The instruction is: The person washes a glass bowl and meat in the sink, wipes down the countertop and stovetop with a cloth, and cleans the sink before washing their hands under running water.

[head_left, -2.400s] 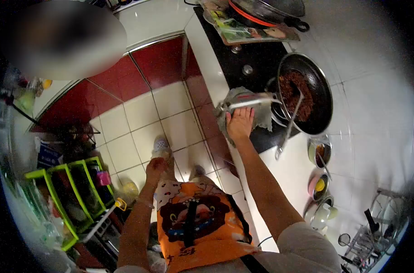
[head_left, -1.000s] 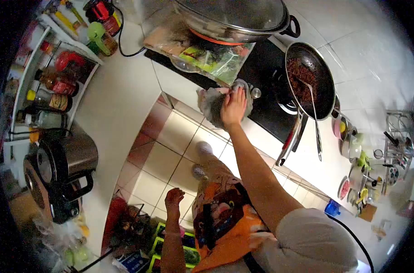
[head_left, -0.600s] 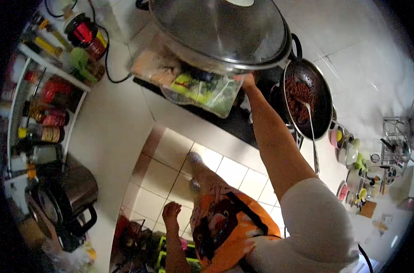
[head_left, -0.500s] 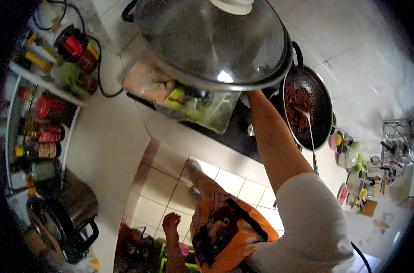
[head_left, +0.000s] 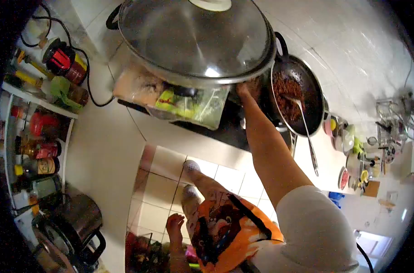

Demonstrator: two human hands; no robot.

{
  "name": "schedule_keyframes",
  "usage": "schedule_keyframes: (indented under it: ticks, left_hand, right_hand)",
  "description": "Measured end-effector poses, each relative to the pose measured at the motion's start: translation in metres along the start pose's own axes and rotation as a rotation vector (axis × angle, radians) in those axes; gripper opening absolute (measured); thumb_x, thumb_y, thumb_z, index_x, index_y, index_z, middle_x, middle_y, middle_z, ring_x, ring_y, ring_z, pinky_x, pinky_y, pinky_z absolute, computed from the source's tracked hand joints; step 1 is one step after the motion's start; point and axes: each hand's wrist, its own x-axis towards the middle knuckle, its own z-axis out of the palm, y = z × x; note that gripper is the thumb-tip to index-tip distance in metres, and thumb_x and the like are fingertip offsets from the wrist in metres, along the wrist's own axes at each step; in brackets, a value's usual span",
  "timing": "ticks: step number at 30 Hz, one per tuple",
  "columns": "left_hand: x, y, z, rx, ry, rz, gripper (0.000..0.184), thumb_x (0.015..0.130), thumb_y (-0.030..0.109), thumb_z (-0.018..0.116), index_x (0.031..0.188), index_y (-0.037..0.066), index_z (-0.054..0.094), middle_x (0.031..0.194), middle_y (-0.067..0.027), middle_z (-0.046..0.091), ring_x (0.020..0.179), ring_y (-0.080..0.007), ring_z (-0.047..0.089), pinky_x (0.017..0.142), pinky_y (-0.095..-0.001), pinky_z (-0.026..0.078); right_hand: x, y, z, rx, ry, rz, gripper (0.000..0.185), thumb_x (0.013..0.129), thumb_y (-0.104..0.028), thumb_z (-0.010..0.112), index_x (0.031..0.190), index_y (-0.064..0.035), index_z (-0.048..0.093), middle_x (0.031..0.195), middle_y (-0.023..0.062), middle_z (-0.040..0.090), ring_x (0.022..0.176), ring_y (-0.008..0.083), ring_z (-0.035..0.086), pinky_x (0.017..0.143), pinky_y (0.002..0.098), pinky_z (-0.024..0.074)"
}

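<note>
R arm reaches far from the near R side, elbow almost straight, white sleeve (head_left: 314, 227) at the upper arm. R grip (head_left: 246, 87) is at the near edge of the wide, round steel pot w/ clear glass lid (head_left: 193, 41), its fingers mostly hidden under the rim; can't tell if it's clenched or released, or what it touches. L forearm is raised over the pale tiled floor (head_left: 159, 200), near a bright orange printed apron (head_left: 236, 227); L grip (head_left: 175, 224) is released, part open, w/ fingers loosely curled.

The steel pot is at the far side, lid on, w/ a white knob (head_left: 211, 3) on top & black side handles; contents too unclear to tell. Below its near edge is a flat, clear-plastic-wrapped item w/ green & tan print (head_left: 193, 111), partly over the black hob (head_left: 234, 129) on the pale surface (head_left: 170, 132).

Just R of the pot: a round black wok (head_left: 312, 102) w/ dark red-brown crumbly food (head_left: 286, 93) on its L side. A long metal utensil (head_left: 308, 136) has its head in the food & its handle over the near rim.

Farther R: small bowls (head_left: 334, 127), one w/ sth yellow. On L: white shelf (head_left: 38, 102) w/ bottles & jars; near L, a dark metal pot w/ black handle (head_left: 81, 216).
</note>
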Motion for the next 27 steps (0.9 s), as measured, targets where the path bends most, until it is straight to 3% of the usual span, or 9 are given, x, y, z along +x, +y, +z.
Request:
schedule_keyframes:
  ticks: [6, 9, 11, 13, 17, 19, 22, 24, 27]
  left_hand:
    - [-0.015, -0.013, -0.037, 0.032, -0.024, 0.080, 0.027, 0.081, 0.019, 0.063, 0.102, 0.004, 0.056, 0.091, -0.0099, 0.061, 0.087, -0.0224, 0.060, 0.078, -0.0353, 0.049]
    - [-0.027, -0.006, -0.044, -0.001, -0.064, 0.073, 0.027, 0.083, 0.022, 0.063, 0.102, 0.005, 0.056, 0.091, -0.0093, 0.061, 0.088, -0.0221, 0.060, 0.079, -0.0335, 0.049]
    - [-0.028, -0.006, -0.045, 0.124, -0.091, 0.112, 0.027, 0.084, 0.025, 0.062, 0.102, 0.005, 0.056, 0.091, -0.0086, 0.060, 0.089, -0.0210, 0.059, 0.079, -0.0331, 0.049]
    - [-0.032, 0.005, -0.037, 0.120, -0.186, 0.163, 0.025, 0.083, 0.022, 0.063, 0.100, 0.005, 0.057, 0.092, -0.0077, 0.059, 0.087, -0.0197, 0.059, 0.078, -0.0324, 0.049]
    - [-0.035, 0.007, -0.031, 0.151, -0.193, 0.088, 0.021, 0.082, 0.017, 0.063, 0.098, 0.005, 0.058, 0.091, -0.0071, 0.059, 0.087, -0.0202, 0.059, 0.079, -0.0339, 0.049]
    - [-0.040, 0.009, -0.027, 0.186, -0.184, 0.065, 0.019, 0.082, 0.015, 0.063, 0.098, 0.006, 0.058, 0.091, -0.0068, 0.059, 0.087, -0.0203, 0.059, 0.079, -0.0343, 0.049]
    - [-0.042, 0.005, -0.037, 0.291, -0.149, 0.037, 0.018, 0.084, 0.014, 0.061, 0.099, 0.006, 0.058, 0.090, -0.0068, 0.059, 0.087, -0.0209, 0.059, 0.079, -0.0353, 0.049]
    - [-0.036, -0.006, -0.054, 0.237, -0.165, -0.045, 0.019, 0.085, 0.016, 0.060, 0.100, 0.006, 0.057, 0.091, -0.0074, 0.059, 0.087, -0.0213, 0.059, 0.079, -0.0353, 0.049]
    - [-0.047, -0.007, -0.049, 0.312, -0.125, -0.060, 0.022, 0.084, 0.018, 0.062, 0.102, 0.005, 0.057, 0.091, -0.0076, 0.059, 0.086, -0.0212, 0.059, 0.079, -0.0357, 0.049]
  right_hand:
    - [-0.057, 0.045, -0.005, 1.019, -0.376, 0.151, 0.059, 0.090, -0.052, 0.032, 0.131, -0.0107, 0.040, 0.134, 0.0132, 0.039, 0.119, 0.0310, 0.039, 0.097, 0.0386, 0.0324]
    - [-0.095, 0.059, -0.009, 1.114, -0.375, 0.267, 0.059, 0.091, -0.051, 0.032, 0.123, -0.0042, 0.049, 0.124, 0.0156, 0.048, 0.108, 0.0317, 0.047, 0.093, 0.0327, 0.0345]
    - [-0.136, 0.049, -0.029, 0.880, -0.151, 0.370, 0.068, 0.090, -0.054, 0.024, 0.116, 0.0015, 0.052, 0.117, 0.0248, 0.051, 0.117, 0.0391, 0.040, 0.101, 0.0459, 0.0263]
    - [-0.187, 0.049, -0.043, 0.520, 0.064, 0.181, 0.053, 0.092, -0.044, 0.026, 0.128, -0.0100, 0.043, 0.139, 0.0147, 0.032, 0.130, 0.0312, 0.026, 0.105, 0.0470, 0.0196]
    - [-0.259, 0.073, -0.079, 0.334, 0.135, 0.158, 0.043, 0.092, -0.034, 0.037, 0.131, -0.0169, 0.041, 0.140, 0.0103, 0.031, 0.133, 0.0264, 0.022, 0.106, 0.0469, 0.0184]
    - [-0.256, 0.133, -0.050, 0.288, 0.350, 0.025, 0.044, 0.087, -0.031, 0.048, 0.128, -0.0165, 0.044, 0.133, 0.0165, 0.040, 0.125, 0.0303, 0.034, 0.104, 0.0475, 0.0229]
    - [-0.239, 0.257, -0.001, 0.251, 0.452, 0.052, 0.055, 0.086, -0.045, 0.044, 0.133, -0.0176, 0.037, 0.142, 0.0101, 0.029, 0.128, 0.0271, 0.031, 0.100, 0.0547, 0.0232]
    - [-0.225, 0.259, -0.072, 0.034, -0.091, 0.381, 0.059, 0.091, -0.050, 0.028, 0.140, -0.0183, 0.023, 0.147, 0.0069, 0.017, 0.135, 0.0234, 0.015, 0.103, 0.0564, 0.0101]
    - [-0.214, 0.273, -0.063, 0.011, 0.028, 0.368, 0.062, 0.091, -0.051, 0.025, 0.142, -0.0170, 0.016, 0.147, 0.0108, 0.015, 0.136, 0.0268, 0.012, 0.103, 0.0576, 0.0064]
